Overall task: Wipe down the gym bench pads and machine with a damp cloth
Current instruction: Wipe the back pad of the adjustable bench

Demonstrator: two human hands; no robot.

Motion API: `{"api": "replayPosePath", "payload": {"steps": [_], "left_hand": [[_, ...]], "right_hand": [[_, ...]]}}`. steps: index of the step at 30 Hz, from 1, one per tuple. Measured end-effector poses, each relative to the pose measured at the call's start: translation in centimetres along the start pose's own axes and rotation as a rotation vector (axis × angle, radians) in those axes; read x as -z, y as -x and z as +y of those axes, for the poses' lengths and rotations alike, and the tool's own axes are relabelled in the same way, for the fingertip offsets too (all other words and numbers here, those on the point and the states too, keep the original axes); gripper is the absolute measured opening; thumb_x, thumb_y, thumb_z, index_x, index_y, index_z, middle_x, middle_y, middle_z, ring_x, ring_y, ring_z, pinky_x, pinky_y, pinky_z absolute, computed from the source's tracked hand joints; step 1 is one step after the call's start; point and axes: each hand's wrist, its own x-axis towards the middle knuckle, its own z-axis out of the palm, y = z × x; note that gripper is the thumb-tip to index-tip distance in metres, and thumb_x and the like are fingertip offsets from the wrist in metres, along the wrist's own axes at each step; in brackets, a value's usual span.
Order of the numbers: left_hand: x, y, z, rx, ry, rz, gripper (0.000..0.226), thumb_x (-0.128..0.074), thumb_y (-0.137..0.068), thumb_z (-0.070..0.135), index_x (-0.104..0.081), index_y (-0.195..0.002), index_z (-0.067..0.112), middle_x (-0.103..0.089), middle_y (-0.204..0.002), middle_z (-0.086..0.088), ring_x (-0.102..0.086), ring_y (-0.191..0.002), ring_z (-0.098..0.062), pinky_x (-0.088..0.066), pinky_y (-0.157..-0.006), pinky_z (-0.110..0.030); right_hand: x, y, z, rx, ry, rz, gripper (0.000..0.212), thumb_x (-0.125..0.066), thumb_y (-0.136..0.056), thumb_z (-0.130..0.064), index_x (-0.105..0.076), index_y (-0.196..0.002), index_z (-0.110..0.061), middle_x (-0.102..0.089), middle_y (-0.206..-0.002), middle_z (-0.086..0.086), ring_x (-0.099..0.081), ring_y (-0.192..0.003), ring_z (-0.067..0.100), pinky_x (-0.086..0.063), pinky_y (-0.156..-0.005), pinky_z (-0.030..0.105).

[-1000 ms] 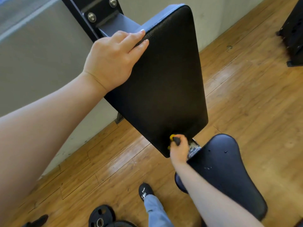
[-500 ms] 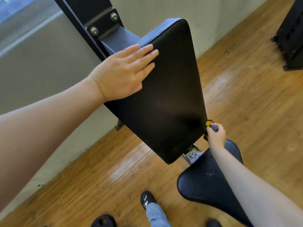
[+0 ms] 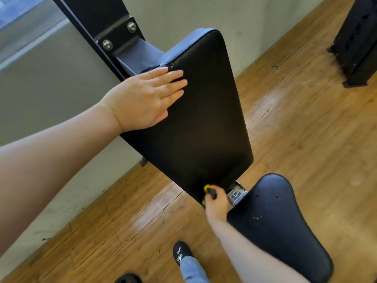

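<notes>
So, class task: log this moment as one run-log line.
left hand: flat on back pad | right hand: holds yellow cloth at pad's lower edge | seat pad: untouched

floor: glossy honey-brown wooden plank floor (image 3: pixel 306 123) | wall: pale grey-green plaster wall (image 3: pixel 47 82), scuffed near its base | top right: dark black metal rack (image 3: pixel 359 39) standing on the planks | bottom: black shoe (image 3: pixel 180 253) under a blue denim trouser leg (image 3: pixel 192 269) | bottom edge: black round weight plate (image 3: pixel 127 279), partly cut off
</notes>
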Motion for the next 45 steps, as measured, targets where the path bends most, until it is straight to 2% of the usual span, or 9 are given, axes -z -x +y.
{"api": "replayPosePath", "payload": {"steps": [2, 5, 12, 18, 29, 32, 36, 41, 45], "left_hand": [[-0.1, 0.0, 0.0, 0.000, 0.012, 0.023, 0.042, -0.045, -0.091, 0.018, -0.056, -0.124, -0.006, -0.054, -0.131, -0.023, -0.045, -0.129, -0.038, -0.030, -0.109, -0.049], [0.1, 0.0, 0.2, 0.003, 0.014, 0.031, 0.043, -0.040, -0.092, 0.020, -0.057, -0.123, -0.005, -0.055, -0.130, -0.022, -0.046, -0.128, -0.037, -0.030, -0.109, -0.049], [-0.3, 0.0, 0.2, 0.025, 0.018, 0.037, 0.047, -0.033, -0.091, 0.020, -0.058, -0.123, -0.004, -0.055, -0.131, -0.022, -0.045, -0.129, -0.036, -0.026, -0.111, -0.046], [-0.4, 0.2, 0.2, 0.035, 0.027, 0.046, 0.046, -0.034, -0.091, 0.020, -0.058, -0.122, -0.004, -0.056, -0.130, -0.021, -0.045, -0.129, -0.036, -0.028, -0.111, -0.047], [-0.3, 0.1, 0.3, 0.046, 0.037, 0.049, 0.047, -0.032, -0.091, 0.020, -0.058, -0.122, -0.004, -0.056, -0.130, -0.021, -0.045, -0.129, -0.036, -0.030, -0.109, -0.049], [-0.3, 0.1, 0.3, 0.049, 0.036, 0.050, 0.048, -0.032, -0.091, 0.020, -0.058, -0.122, -0.004, -0.056, -0.130, -0.022, -0.045, -0.129, -0.036, -0.030, -0.109, -0.049], [-0.4, 0.1, 0.4, 0.038, 0.039, 0.056, 0.046, -0.033, -0.092, 0.018, -0.058, -0.123, -0.004, -0.055, -0.130, -0.022, -0.045, -0.129, -0.037, -0.031, -0.109, -0.049], [-0.5, 0.2, 0.3, 0.054, 0.046, 0.053, 0.045, -0.033, -0.092, 0.017, -0.057, -0.123, -0.004, -0.055, -0.131, -0.022, -0.044, -0.130, -0.037, -0.030, -0.110, -0.049], [-0.4, 0.2, 0.3, 0.050, 0.044, 0.057, 0.045, -0.033, -0.092, 0.018, -0.057, -0.123, -0.004, -0.055, -0.131, -0.022, -0.044, -0.130, -0.037, -0.030, -0.110, -0.049]], "right_hand": [[-0.8, 1.6, 1.2, -0.001, 0.069, -0.119, 0.026, -0.059, -0.089, -0.009, -0.059, -0.114, -0.015, -0.059, -0.110, 0.001, -0.057, -0.103, 0.016, -0.049, -0.084, 0.025], [0.5, 0.6, 1.1, -0.030, 0.032, -0.147, 0.022, -0.058, -0.089, -0.006, -0.060, -0.105, -0.021, -0.061, -0.107, 0.003, -0.060, -0.102, 0.019, -0.054, -0.087, 0.038], [10.2, -9.4, -4.9, -0.064, -0.140, 0.280, 0.014, -0.050, -0.092, -0.012, -0.057, -0.099, -0.021, -0.060, -0.097, 0.001, -0.059, -0.098, 0.024, -0.051, -0.087, 0.042], [10.1, -12.1, -6.6, -0.001, -0.008, 0.145, 0.021, -0.052, -0.091, -0.010, -0.058, -0.110, -0.015, -0.059, -0.109, 0.005, -0.056, -0.103, 0.023, -0.048, -0.090, 0.035], [-0.6, 1.0, 1.2, -0.174, 0.048, -0.066, 0.020, -0.060, -0.088, -0.009, -0.060, -0.107, -0.014, -0.061, -0.101, 0.004, -0.059, -0.095, 0.021, -0.055, -0.079, 0.036], [2.3, -1.8, -0.1, -0.218, -0.036, 0.030, 0.015, -0.056, -0.090, -0.009, -0.059, -0.101, -0.018, -0.061, -0.099, 0.005, -0.060, -0.089, 0.022, -0.056, -0.072, 0.036], [7.7, -7.9, -2.8, -0.197, -0.084, 0.250, 0.013, -0.052, -0.091, -0.010, -0.058, -0.099, -0.018, -0.058, -0.098, 0.005, -0.058, -0.094, 0.025, -0.051, -0.082, 0.040], [10.1, -12.2, -7.0, -0.034, -0.031, 0.185, 0.014, -0.052, -0.090, -0.009, -0.055, -0.101, -0.016, -0.056, -0.101, 0.005, -0.054, -0.095, 0.022, -0.045, -0.082, 0.031], [7.9, -11.0, -4.8, -0.129, -0.037, 0.159, 0.017, -0.047, -0.089, -0.005, -0.056, -0.100, -0.013, -0.059, -0.098, 0.010, -0.058, -0.097, 0.029, -0.050, -0.089, 0.043]]}}
